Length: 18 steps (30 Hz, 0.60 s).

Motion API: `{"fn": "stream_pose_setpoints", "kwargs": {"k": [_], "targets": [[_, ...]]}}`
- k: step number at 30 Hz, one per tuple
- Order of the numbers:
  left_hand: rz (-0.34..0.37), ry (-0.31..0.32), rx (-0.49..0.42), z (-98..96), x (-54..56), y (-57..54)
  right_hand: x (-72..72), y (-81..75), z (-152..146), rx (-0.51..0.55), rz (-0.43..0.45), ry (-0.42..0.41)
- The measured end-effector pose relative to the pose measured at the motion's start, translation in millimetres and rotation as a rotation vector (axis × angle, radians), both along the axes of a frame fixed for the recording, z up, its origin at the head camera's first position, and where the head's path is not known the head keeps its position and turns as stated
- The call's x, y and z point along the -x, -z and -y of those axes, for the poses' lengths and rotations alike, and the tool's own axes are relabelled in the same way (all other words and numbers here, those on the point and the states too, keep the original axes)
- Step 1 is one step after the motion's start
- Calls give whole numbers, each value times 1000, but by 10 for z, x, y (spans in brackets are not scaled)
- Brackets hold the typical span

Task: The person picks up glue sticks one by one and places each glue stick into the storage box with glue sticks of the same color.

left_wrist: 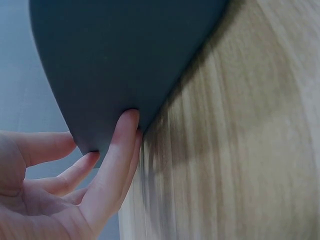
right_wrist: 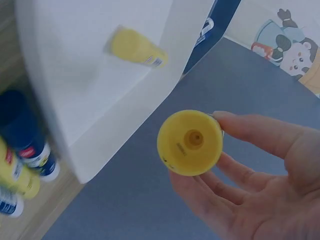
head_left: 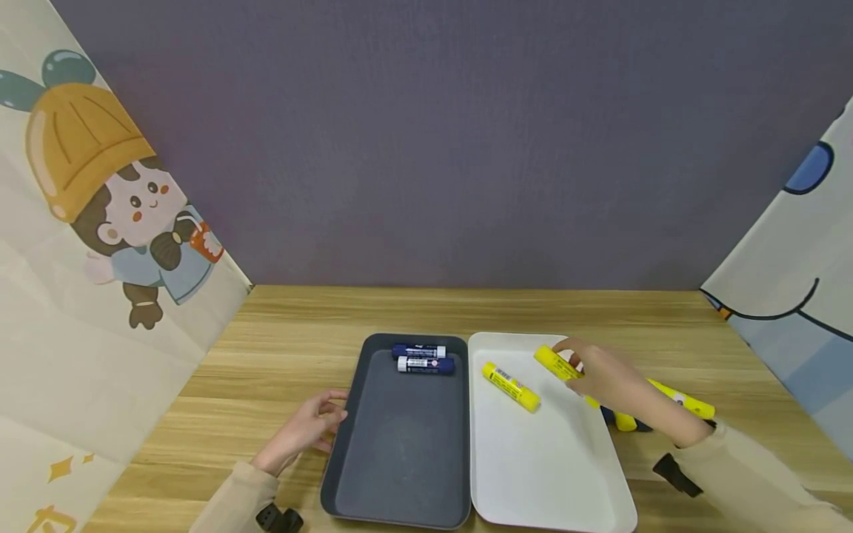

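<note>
My right hand [head_left: 596, 374] pinches a yellow glue stick [head_left: 554, 360] between thumb and fingers over the far right part of the white tray [head_left: 553, 474]. The right wrist view shows that stick's round end [right_wrist: 187, 145] facing the camera. Another yellow glue stick [head_left: 512, 386] lies in the white tray. In the dark grey tray [head_left: 403, 459], two navy glue sticks with white ends, a far one [head_left: 408, 351] and a near one [head_left: 426, 365], lie side by side. My left hand [head_left: 309, 426] touches that tray's left side, its fingertips [left_wrist: 129, 117] against the outer wall.
Right of the white tray, several yellow and navy glue sticks [right_wrist: 27, 135] lie on the wooden table [head_left: 306, 318], partly hidden by my right forearm in the head view. The two trays stand side by side. A grey panel [head_left: 466, 148] rises behind the table, with printed sheets at both sides.
</note>
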State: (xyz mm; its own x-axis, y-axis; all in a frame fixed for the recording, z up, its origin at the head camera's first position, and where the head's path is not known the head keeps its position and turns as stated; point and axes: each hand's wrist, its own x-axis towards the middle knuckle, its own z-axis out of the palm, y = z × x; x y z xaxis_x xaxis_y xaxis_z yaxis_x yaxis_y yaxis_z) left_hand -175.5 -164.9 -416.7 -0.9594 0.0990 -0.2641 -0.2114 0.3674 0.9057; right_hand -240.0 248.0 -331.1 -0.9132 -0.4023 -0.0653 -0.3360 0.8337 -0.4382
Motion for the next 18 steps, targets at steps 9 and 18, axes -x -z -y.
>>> {"fn": "stream_pose_setpoints", "kwargs": {"k": [9,18], "targets": [[-2,9,-12,-3,-8,-27,20,34,262,15,50,-5],[-2,21,-24,-5,-18,-29,36,136,478,22,100,7]]}}
